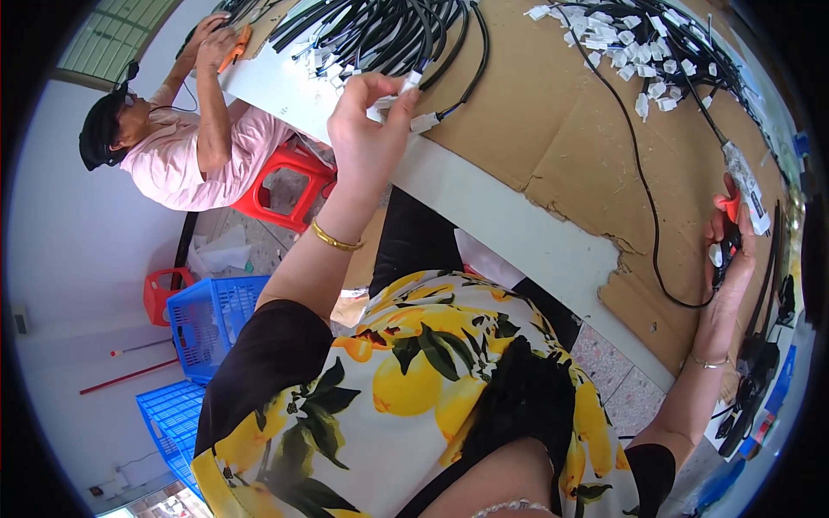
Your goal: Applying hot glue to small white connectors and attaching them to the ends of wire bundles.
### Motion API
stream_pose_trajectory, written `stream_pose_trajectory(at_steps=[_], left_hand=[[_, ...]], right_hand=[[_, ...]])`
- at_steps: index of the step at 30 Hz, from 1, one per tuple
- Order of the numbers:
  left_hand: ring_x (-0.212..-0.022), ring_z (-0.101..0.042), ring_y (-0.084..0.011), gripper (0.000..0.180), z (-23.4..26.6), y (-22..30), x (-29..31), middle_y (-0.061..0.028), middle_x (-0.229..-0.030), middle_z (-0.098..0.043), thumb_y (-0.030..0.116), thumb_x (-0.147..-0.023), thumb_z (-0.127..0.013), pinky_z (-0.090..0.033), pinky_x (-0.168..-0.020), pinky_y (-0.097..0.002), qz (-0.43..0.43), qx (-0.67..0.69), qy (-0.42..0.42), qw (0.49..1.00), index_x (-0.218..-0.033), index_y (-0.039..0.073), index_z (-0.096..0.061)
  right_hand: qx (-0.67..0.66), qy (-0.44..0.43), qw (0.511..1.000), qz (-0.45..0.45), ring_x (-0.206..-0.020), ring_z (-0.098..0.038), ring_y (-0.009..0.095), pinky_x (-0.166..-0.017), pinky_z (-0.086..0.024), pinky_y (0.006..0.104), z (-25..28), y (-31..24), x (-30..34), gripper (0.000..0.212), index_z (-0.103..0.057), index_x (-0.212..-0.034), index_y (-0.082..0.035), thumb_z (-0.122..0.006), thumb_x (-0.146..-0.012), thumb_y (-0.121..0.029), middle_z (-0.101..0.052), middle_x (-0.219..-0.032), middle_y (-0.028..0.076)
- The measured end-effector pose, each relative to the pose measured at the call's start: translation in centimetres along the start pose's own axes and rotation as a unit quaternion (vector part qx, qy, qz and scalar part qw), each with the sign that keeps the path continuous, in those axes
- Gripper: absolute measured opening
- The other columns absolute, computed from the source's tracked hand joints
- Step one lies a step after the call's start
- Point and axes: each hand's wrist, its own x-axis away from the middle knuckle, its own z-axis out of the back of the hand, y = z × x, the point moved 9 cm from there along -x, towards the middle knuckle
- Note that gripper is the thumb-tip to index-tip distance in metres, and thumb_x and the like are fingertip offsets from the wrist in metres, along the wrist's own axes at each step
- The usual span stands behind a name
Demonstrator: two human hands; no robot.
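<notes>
My left hand (371, 129) pinches a small white connector (412, 82) between thumb and forefinger. It is raised over the table's near edge, beside a pile of black cables (380, 39). A second white connector (423, 123), on the end of a curved black cable, lies just below those fingertips. At the far right my right hand (732, 246) is wrapped round the black handle of a glue gun (744, 186) with a red trigger and a pale, wrapped-looking body. From its handle a thin black cord (643, 173) loops back across the cardboard.
Brown cardboard (535, 112) with a torn edge covers much of the white table (509, 220). White-ended cables (643, 56) are heaped at the back right. A co-worker (190, 155) on a red stool (285, 186) holds an orange tool (235, 50). Blue crates (216, 315) stand lower left.
</notes>
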Motion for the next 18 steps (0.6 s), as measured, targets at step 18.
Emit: stream_pose_trajectory(at_steps=[18], left_hand=[[-0.070, -0.060, -0.0207, 0.013, -1.3, 0.7, 1.0, -0.0107, -0.083, -0.062, 0.002, -0.071, -0.066, -0.048, -0.063, -0.0291, -0.065, -0.101, -0.111, 0.987, -0.078, 0.001, -0.055]], right_hand=[[-0.001, -0.029, 1.000, -0.002, -0.053, -0.032, 0.004, -0.050, -0.026, 0.0181, 0.1, 0.0, -0.5, 0.044, -0.041, -0.123, 0.003, -0.046, -0.088, -0.023, -0.060, -0.089, 0.002]])
